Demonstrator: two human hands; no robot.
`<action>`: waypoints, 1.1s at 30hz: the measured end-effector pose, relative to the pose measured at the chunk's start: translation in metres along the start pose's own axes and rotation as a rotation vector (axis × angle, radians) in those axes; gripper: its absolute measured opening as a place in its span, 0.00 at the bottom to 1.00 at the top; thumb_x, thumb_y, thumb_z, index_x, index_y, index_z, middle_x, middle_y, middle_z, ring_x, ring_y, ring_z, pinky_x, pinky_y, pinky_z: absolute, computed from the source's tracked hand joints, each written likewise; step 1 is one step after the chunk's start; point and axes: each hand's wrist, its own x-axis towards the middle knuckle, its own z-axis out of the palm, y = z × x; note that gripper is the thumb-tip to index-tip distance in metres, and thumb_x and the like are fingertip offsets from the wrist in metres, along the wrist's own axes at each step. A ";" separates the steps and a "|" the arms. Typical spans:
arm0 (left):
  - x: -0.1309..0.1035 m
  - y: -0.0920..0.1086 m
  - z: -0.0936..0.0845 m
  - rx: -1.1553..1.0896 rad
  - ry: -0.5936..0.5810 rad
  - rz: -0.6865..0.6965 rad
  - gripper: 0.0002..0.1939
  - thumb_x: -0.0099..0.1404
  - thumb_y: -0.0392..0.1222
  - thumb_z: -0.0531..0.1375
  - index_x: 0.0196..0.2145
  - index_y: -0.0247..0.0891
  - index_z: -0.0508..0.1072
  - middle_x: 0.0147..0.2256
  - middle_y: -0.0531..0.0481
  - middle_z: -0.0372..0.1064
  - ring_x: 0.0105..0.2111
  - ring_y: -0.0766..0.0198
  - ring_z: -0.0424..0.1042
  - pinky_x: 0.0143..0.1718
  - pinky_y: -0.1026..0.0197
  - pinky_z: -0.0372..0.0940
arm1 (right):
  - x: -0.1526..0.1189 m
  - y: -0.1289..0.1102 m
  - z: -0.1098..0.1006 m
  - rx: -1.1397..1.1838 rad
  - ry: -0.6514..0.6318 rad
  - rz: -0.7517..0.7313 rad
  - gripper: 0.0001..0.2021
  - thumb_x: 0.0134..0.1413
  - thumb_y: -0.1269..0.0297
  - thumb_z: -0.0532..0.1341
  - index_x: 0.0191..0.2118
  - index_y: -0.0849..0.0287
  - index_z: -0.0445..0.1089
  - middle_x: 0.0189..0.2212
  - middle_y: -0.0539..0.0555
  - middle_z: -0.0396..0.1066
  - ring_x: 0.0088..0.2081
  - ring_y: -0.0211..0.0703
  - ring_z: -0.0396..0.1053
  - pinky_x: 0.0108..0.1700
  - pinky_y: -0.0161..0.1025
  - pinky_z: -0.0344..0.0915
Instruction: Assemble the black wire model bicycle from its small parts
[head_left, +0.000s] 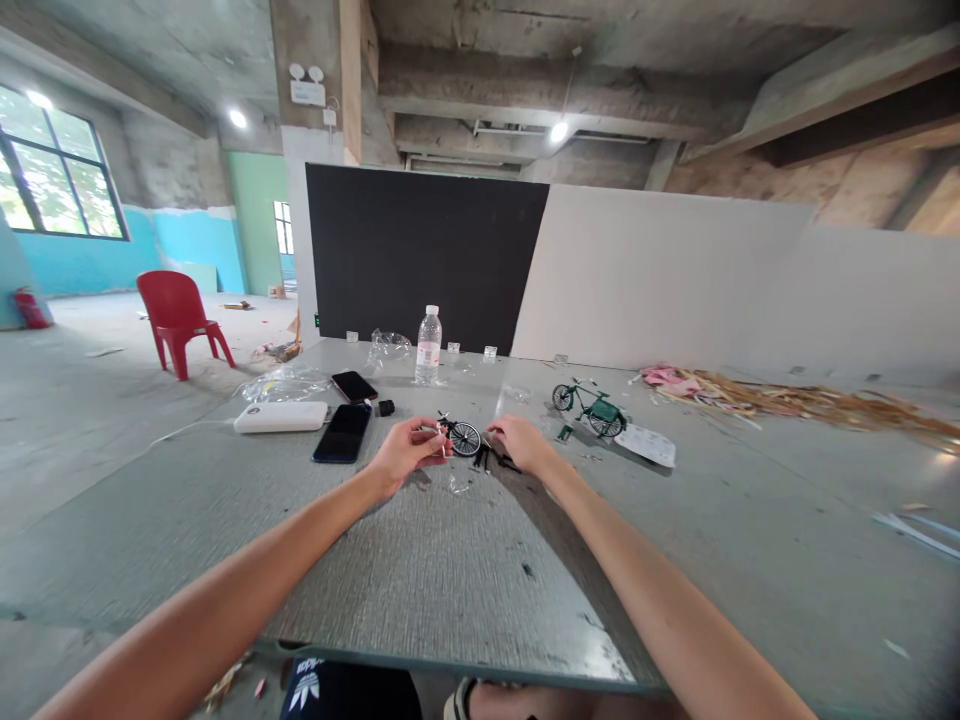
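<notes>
My left hand is closed on a small black model bicycle, which shows one spoked wheel with a pale rim and a handlebar-like piece. The fingers hide the rest of it. Just right of the wheel, my right hand has its fingers drawn together; anything between them is too small to make out. Several thin black parts lie on the grey table below that hand. A scrap of clear plastic rests in front of the wheel. Farther right stands a green model bicycle with two dark wheels.
Left of my hands lie a dark phone, another phone, a white power bank and a small black block. A water bottle stands behind. A printed sheet lies by the green bicycle.
</notes>
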 end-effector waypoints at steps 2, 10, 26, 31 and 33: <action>0.001 -0.001 -0.001 -0.005 0.020 -0.008 0.20 0.53 0.47 0.71 0.38 0.35 0.69 0.33 0.45 0.75 0.33 0.63 0.76 0.37 0.58 0.73 | -0.001 -0.002 -0.006 0.074 0.068 -0.012 0.12 0.60 0.70 0.55 0.38 0.60 0.77 0.39 0.59 0.76 0.39 0.45 0.73 0.44 0.38 0.64; 0.002 0.003 0.000 -0.103 0.068 -0.023 0.22 0.48 0.36 0.74 0.37 0.34 0.68 0.29 0.51 0.73 0.33 0.66 0.76 0.43 0.59 0.72 | -0.005 -0.048 -0.011 0.978 -0.045 -0.054 0.16 0.51 0.52 0.66 0.39 0.60 0.74 0.34 0.56 0.77 0.36 0.44 0.75 0.42 0.44 0.71; 0.001 0.009 0.001 -0.094 0.084 0.043 0.26 0.42 0.43 0.76 0.35 0.33 0.69 0.26 0.54 0.72 0.26 0.66 0.75 0.36 0.61 0.72 | -0.011 -0.065 -0.008 1.046 -0.100 -0.019 0.19 0.50 0.52 0.67 0.44 0.59 0.77 0.35 0.55 0.77 0.34 0.40 0.71 0.41 0.40 0.68; 0.001 0.009 0.000 -0.082 0.090 0.050 0.26 0.42 0.43 0.76 0.36 0.33 0.69 0.26 0.54 0.72 0.26 0.67 0.74 0.36 0.61 0.72 | -0.011 -0.066 -0.017 0.826 -0.092 -0.106 0.18 0.60 0.52 0.58 0.46 0.59 0.74 0.29 0.52 0.73 0.31 0.40 0.69 0.35 0.37 0.65; 0.001 0.010 0.000 -0.077 0.100 0.050 0.26 0.42 0.43 0.76 0.35 0.33 0.69 0.26 0.54 0.72 0.26 0.67 0.74 0.36 0.61 0.71 | -0.011 -0.065 -0.019 0.752 -0.066 -0.122 0.18 0.63 0.52 0.54 0.45 0.60 0.74 0.28 0.52 0.72 0.31 0.40 0.68 0.34 0.38 0.65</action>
